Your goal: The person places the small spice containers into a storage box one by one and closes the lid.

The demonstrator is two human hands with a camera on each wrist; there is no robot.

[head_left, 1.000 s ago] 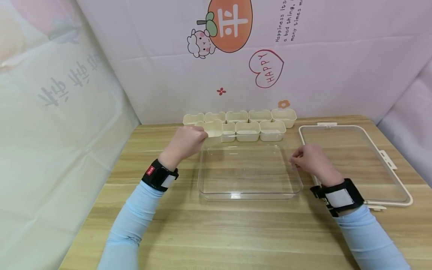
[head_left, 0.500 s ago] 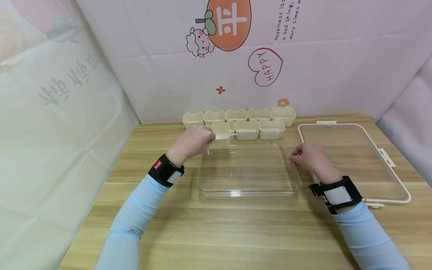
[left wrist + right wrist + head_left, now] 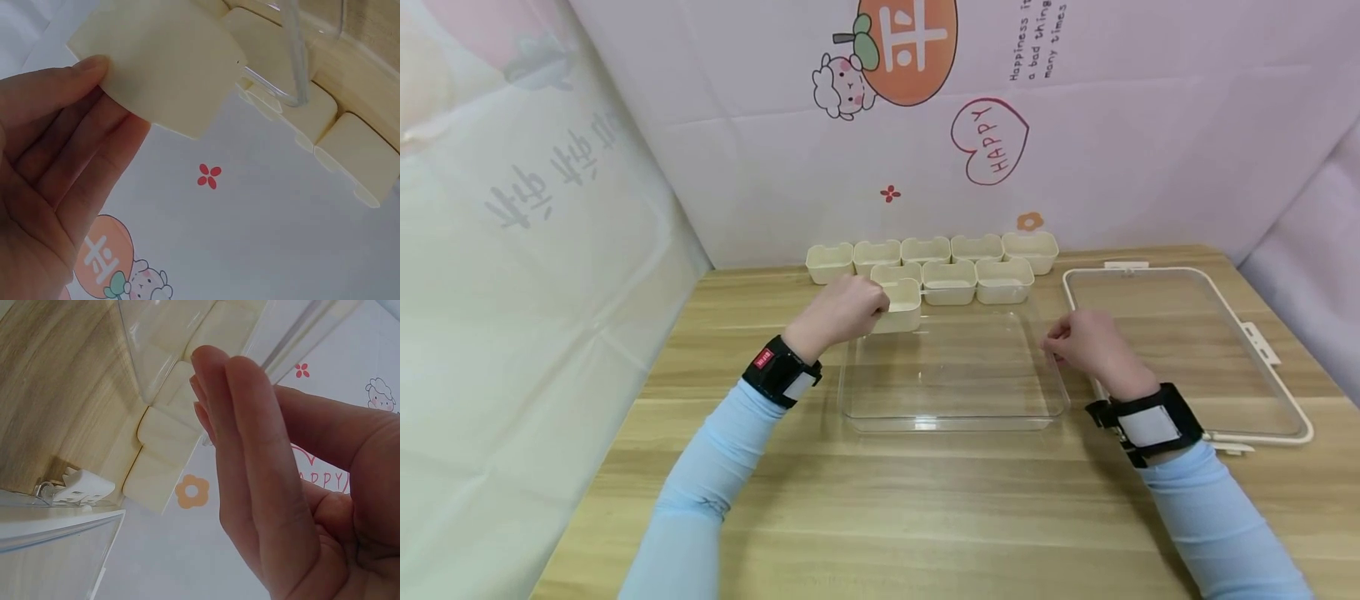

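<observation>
Cream plastic cup (image 3: 898,307) sits pinched in the left hand (image 3: 838,315), fingers curled round its near left side, hanging over the far left corner of the clear tray (image 3: 953,421); the tray floor lies straight below and toward the person; the right hand (image 3: 1086,348), fingers loosely together, touches the tray's right rim.

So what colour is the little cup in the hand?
Cream cup, clearest in the head view.
</observation>
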